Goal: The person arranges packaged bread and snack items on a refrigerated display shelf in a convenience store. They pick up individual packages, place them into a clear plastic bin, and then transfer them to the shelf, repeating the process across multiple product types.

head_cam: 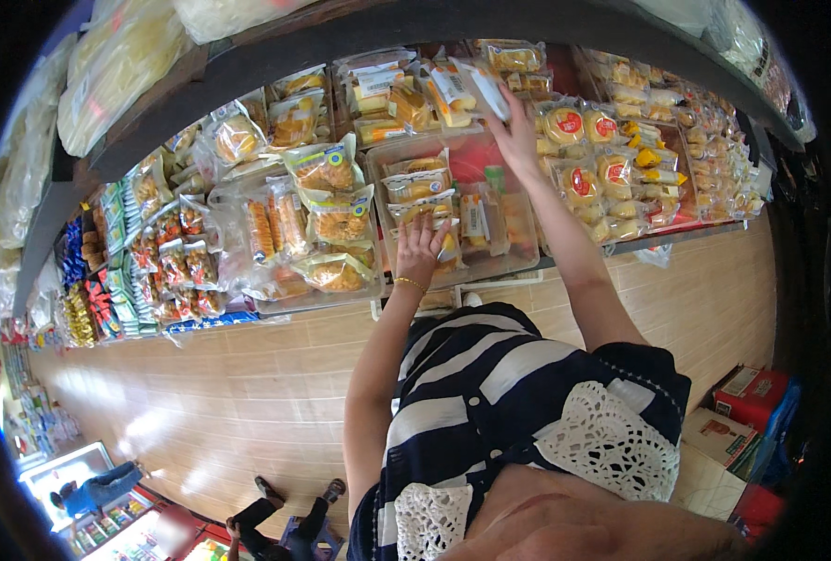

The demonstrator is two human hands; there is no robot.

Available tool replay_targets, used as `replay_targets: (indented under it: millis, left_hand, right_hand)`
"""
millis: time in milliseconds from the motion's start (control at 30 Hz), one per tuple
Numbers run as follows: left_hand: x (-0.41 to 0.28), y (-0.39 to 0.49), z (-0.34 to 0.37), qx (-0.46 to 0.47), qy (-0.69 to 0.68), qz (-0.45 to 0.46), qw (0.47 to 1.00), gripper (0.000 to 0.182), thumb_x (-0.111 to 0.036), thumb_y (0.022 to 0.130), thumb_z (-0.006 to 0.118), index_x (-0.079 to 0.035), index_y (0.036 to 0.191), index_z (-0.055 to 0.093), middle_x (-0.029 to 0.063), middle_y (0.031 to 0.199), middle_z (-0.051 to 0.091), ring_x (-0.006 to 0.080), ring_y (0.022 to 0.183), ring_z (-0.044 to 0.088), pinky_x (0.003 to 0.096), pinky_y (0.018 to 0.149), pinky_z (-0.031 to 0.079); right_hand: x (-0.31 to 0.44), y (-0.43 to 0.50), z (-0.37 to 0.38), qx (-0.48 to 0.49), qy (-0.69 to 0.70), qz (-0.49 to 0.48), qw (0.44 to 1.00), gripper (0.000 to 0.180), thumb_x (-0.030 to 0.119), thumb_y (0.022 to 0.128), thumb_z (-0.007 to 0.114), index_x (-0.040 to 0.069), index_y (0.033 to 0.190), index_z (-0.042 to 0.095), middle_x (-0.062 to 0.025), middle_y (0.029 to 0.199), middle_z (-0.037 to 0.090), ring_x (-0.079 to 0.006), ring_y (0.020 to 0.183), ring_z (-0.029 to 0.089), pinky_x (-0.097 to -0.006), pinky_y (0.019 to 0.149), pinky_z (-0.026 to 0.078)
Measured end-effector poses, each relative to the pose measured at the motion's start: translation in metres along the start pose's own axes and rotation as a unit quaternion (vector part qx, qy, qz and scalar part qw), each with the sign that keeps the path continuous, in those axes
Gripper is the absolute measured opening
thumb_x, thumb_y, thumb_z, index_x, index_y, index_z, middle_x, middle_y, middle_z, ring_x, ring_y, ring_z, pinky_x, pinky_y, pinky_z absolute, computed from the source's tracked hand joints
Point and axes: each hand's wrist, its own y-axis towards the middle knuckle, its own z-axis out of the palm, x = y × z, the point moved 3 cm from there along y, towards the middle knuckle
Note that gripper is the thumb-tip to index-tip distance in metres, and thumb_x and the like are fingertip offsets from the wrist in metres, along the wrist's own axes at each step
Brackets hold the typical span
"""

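Observation:
My right hand reaches to the back of the display and grips a clear-wrapped package with a white label. What is inside that package cannot be made out. Lower and to the left, my left hand lies with fingers apart over a wrapped bread in a clear plastic bin. More wrapped breads line the bin's left side, and a sandwich-like pack with a label stands in its middle. Behind the bin, labelled packs of bread lie close to my right hand.
A dark shelf edge arches above the display, with bagged goods on top. Bagged pastries fill the left side; round wrapped cakes lie right. Cardboard boxes stand at the lower right. Two people are in the background.

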Motion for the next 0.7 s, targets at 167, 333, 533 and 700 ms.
replay_targets:
  millis: [167, 333, 533, 700]
  left_hand:
    - [0.001, -0.002, 0.002, 0.024, -0.022, -0.006, 0.999, 0.066, -0.022, 0.082, 0.047, -0.022, 0.140, 0.015, 0.0120, 0.138, 0.031, 0.0290, 0.125, 0.034, 0.0525, 0.103, 0.023]
    - [-0.003, 0.003, 0.003, 0.046, -0.003, 0.004, 0.999, 0.071, -0.029, 0.080, 0.050, -0.022, 0.141, 0.014, 0.0122, 0.138, 0.031, 0.0289, 0.126, 0.032, 0.0530, 0.104, 0.020]
    - [0.001, 0.002, -0.001, 0.071, -0.045, -0.009, 0.996, 0.071, -0.032, 0.079, 0.052, -0.022, 0.140, 0.017, 0.0118, 0.138, 0.030, 0.0286, 0.127, 0.030, 0.0529, 0.104, 0.018]
    - [-0.001, 0.004, 0.004, 0.050, -0.008, -0.006, 0.999, 0.069, -0.031, 0.080, 0.051, -0.023, 0.140, 0.017, 0.0112, 0.138, 0.031, 0.0288, 0.127, 0.030, 0.0532, 0.103, 0.019]
  right_hand:
    - [0.010, -0.113, -0.019, 0.065, 0.050, 0.113, 0.990, 0.055, 0.016, 0.082, 0.057, 0.005, 0.131, 0.034, -0.0191, 0.125, 0.039, -0.0299, 0.117, 0.039, -0.0386, 0.095, 0.034]
    - [-0.019, -0.197, 0.011, 0.129, -0.033, 0.172, 0.976, 0.058, 0.018, 0.079, 0.060, 0.005, 0.130, 0.035, -0.0252, 0.126, 0.034, -0.0417, 0.116, 0.033, -0.0438, 0.096, 0.032]
    - [0.042, -0.085, -0.005, 0.054, -0.171, -0.056, 0.982, 0.063, 0.026, 0.076, 0.064, 0.005, 0.128, 0.037, -0.0253, 0.133, 0.025, -0.0431, 0.121, 0.027, -0.0489, 0.099, 0.027]
    - [0.020, 0.019, 0.013, -0.012, -0.311, -0.026, 0.950, 0.063, 0.027, 0.073, 0.066, 0.012, 0.128, 0.040, -0.0225, 0.127, 0.032, -0.0387, 0.114, 0.033, -0.0471, 0.094, 0.032]
